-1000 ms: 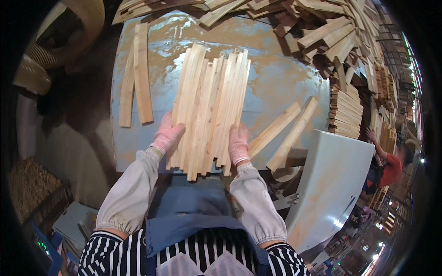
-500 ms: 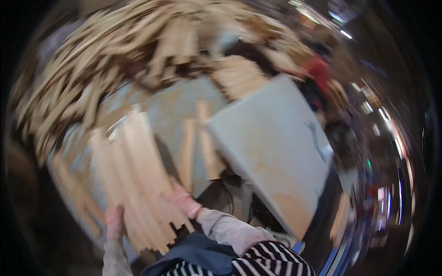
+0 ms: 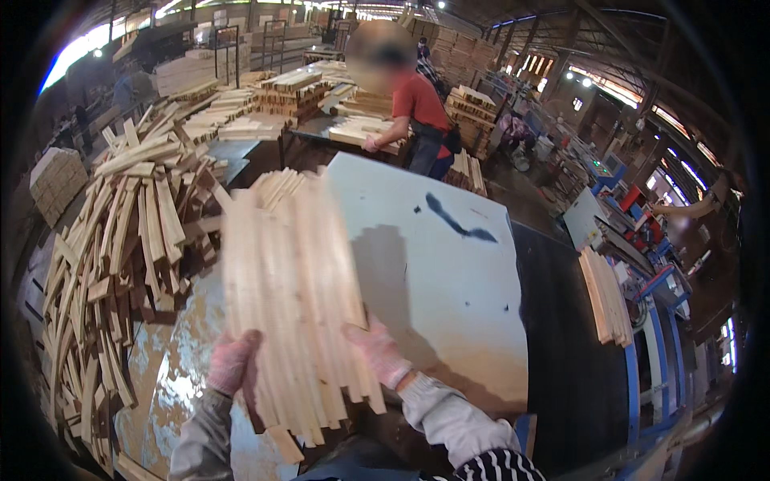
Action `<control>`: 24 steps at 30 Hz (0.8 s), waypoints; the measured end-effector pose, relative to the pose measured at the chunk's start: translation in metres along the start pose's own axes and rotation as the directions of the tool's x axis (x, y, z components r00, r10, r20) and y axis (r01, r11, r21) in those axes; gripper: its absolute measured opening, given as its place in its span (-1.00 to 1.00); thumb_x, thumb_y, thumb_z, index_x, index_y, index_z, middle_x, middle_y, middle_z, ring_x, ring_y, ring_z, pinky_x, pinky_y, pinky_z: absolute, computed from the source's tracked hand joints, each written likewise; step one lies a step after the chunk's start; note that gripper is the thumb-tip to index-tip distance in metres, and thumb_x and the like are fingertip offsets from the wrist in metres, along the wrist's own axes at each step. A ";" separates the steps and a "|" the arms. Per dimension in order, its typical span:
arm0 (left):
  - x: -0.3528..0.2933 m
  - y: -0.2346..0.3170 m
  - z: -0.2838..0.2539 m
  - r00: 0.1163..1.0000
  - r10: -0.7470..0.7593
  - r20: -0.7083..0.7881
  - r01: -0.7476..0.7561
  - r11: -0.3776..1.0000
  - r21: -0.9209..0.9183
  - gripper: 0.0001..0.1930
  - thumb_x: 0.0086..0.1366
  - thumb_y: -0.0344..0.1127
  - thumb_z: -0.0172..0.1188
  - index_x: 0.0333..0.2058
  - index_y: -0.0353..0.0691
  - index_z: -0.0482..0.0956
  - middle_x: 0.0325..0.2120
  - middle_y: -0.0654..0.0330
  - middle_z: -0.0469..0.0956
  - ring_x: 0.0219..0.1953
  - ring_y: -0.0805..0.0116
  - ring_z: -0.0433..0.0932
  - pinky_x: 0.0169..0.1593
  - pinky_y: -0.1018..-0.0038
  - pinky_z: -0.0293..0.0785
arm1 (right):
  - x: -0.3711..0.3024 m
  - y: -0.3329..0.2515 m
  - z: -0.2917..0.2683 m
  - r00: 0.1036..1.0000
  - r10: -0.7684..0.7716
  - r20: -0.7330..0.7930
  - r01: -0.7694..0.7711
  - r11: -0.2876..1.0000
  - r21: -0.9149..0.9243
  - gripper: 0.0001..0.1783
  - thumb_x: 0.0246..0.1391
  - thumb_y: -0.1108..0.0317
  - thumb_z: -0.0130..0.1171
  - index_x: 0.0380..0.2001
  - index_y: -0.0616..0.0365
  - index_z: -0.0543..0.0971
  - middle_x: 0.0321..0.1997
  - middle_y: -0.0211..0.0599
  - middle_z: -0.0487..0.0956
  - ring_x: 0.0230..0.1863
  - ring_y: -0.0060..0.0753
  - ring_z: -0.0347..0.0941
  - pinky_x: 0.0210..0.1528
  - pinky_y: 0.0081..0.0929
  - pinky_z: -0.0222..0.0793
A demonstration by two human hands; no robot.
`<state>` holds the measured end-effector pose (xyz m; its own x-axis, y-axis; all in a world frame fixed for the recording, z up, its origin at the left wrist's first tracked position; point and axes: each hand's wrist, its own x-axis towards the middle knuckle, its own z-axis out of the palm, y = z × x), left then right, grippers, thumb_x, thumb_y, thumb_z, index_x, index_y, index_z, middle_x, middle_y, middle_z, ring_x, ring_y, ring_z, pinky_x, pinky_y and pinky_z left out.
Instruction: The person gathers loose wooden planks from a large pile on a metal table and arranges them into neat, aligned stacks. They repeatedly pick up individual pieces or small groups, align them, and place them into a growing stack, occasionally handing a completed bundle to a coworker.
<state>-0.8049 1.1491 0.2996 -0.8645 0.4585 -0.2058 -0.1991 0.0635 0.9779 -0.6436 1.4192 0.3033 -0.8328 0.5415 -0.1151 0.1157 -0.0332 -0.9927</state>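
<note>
A bundle of pale wooden strips (image 3: 289,297), laid side by side with uneven near ends, is held up in front of me. My left hand (image 3: 233,365), in a pinkish work glove, clasps its left edge. My right hand (image 3: 377,349), gloved alike, presses in on its right edge. The bundle is slightly smeared by motion, and it overlaps the left side of a pale blue-white tabletop (image 3: 449,264) with dark marks, casting a shadow there. Fingers under the strips are hidden.
A large heap of loose wooden strips (image 3: 128,216) fills the left, beside a worn blue-brown surface (image 3: 172,369). Beyond the tabletop, a person in a red shirt (image 3: 419,100) handles wood at another table. On the right, more strips (image 3: 605,297) lie near blue-framed machinery (image 3: 654,369).
The view has swung up and round. Both hands have lifted the bundle from above the worn surface toward the right, to the pale tabletop's left edge, still gripping it.
</note>
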 end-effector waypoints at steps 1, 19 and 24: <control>0.026 -0.007 0.039 0.985 0.173 0.016 -0.163 0.955 -0.247 -0.57 0.36 -0.18 0.41 0.08 -0.31 0.58 -0.31 0.26 0.67 -0.43 0.48 0.56 -0.36 0.47 0.53 | 0.007 -0.003 -0.024 0.997 -0.023 -0.077 0.021 0.999 -0.026 -0.25 0.24 0.13 0.34 0.37 0.33 0.40 0.21 -0.13 0.61 0.19 -0.30 0.50 0.29 -0.35 0.39; 0.323 -0.006 0.445 0.781 -0.092 0.618 0.183 0.979 -0.086 -0.59 0.48 0.00 0.17 0.11 -0.15 0.60 0.02 -0.01 0.65 0.02 0.10 0.66 0.05 0.24 0.61 | 0.229 0.022 -0.402 0.724 0.166 -0.670 -0.636 0.536 -0.555 -0.22 0.40 -0.27 -0.24 0.12 0.18 0.65 0.18 0.21 0.63 0.20 0.32 0.54 0.22 0.04 0.43; 0.266 -0.046 0.375 0.488 0.329 0.808 -0.828 0.467 0.310 -0.30 0.41 0.15 0.24 0.36 -0.14 0.41 0.31 -0.10 0.44 0.29 -0.04 0.47 0.41 0.20 0.34 | 0.206 0.008 -0.336 0.704 -0.550 -0.450 -0.233 0.419 -0.878 -0.36 0.48 0.04 -0.01 0.39 0.31 0.41 0.41 0.21 0.42 0.44 0.23 0.29 0.49 0.01 0.21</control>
<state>-0.8530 1.6009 0.2138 -0.1148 0.9611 0.2511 0.7660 -0.0753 0.6384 -0.6321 1.8124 0.2835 -0.4066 0.7772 0.4803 0.7179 0.5969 -0.3581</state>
